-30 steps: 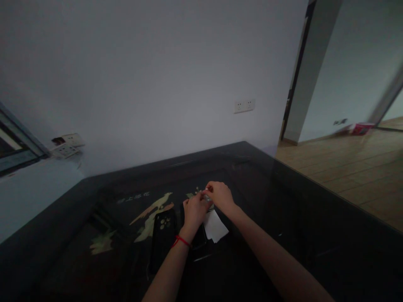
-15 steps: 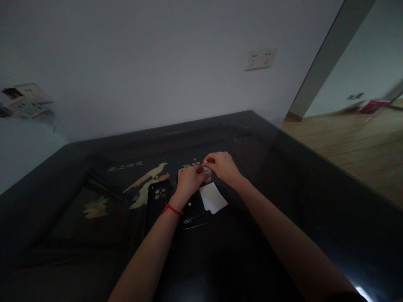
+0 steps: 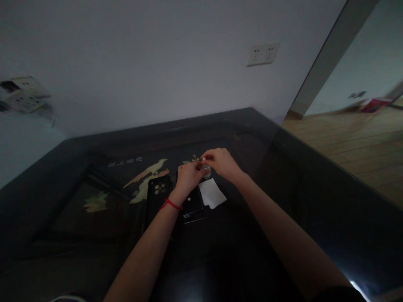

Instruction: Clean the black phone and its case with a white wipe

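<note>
My left hand (image 3: 188,178), with a red string at the wrist, has its fingers closed on a small clear round container (image 3: 206,171) standing on the dark table. Just above the container, my right hand (image 3: 222,162) pinches a small white piece (image 3: 204,159), too small to identify. The fingertips of both hands are close together. Partly under my left hand lies a black phone-like slab (image 3: 192,204) with a white dot on it. To its left is a black phone case (image 3: 158,193) with round camera holes. White paper sheets (image 3: 212,193) lie below the container.
The glossy dark table (image 3: 252,235) has an inlaid bird picture (image 3: 151,171) and pale characters. Wall sockets (image 3: 263,54) are at the back, with more sockets (image 3: 27,94) at left. Right of the table edge is a wooden floor (image 3: 340,138) with a red box (image 3: 375,105).
The view has shifted slightly, so the table sits a little higher. My right fingertips, with the white piece, appear slightly further from the container's top. My left hand stays on the container.
</note>
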A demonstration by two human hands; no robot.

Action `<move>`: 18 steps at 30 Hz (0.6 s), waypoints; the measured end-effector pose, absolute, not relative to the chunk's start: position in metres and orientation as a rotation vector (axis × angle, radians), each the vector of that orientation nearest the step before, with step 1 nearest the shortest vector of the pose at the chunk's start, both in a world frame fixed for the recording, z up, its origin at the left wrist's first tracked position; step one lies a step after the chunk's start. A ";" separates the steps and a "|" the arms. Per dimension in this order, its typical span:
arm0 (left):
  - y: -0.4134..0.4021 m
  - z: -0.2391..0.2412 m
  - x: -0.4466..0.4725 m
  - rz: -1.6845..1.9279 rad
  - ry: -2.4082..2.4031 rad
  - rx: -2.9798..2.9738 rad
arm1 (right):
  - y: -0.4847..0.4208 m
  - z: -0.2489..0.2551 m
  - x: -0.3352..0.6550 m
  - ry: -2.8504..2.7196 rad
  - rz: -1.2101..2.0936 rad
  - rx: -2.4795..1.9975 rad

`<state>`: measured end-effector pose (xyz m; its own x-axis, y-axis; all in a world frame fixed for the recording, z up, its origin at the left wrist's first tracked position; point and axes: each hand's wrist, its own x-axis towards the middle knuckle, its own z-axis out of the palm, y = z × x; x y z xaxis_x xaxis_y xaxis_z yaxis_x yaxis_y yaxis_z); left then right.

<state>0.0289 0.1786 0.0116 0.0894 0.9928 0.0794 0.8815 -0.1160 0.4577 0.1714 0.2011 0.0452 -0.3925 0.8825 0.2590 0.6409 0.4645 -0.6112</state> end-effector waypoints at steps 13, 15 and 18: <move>0.178 0.012 0.029 0.545 1.875 2.091 | 0.200 0.043 0.167 -2.125 0.445 -1.379; 0.179 0.010 0.029 0.545 1.879 2.095 | 0.200 0.043 0.167 -2.127 0.427 -1.384; 0.179 0.010 0.029 0.538 1.885 2.097 | 0.200 0.041 0.167 -2.119 0.403 -1.390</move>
<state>0.0291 0.1789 0.0096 0.0842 0.9921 0.0935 0.8919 -0.1168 0.4369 0.1671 0.1999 0.0408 -0.2992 0.9080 0.2931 0.7369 0.4151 -0.5336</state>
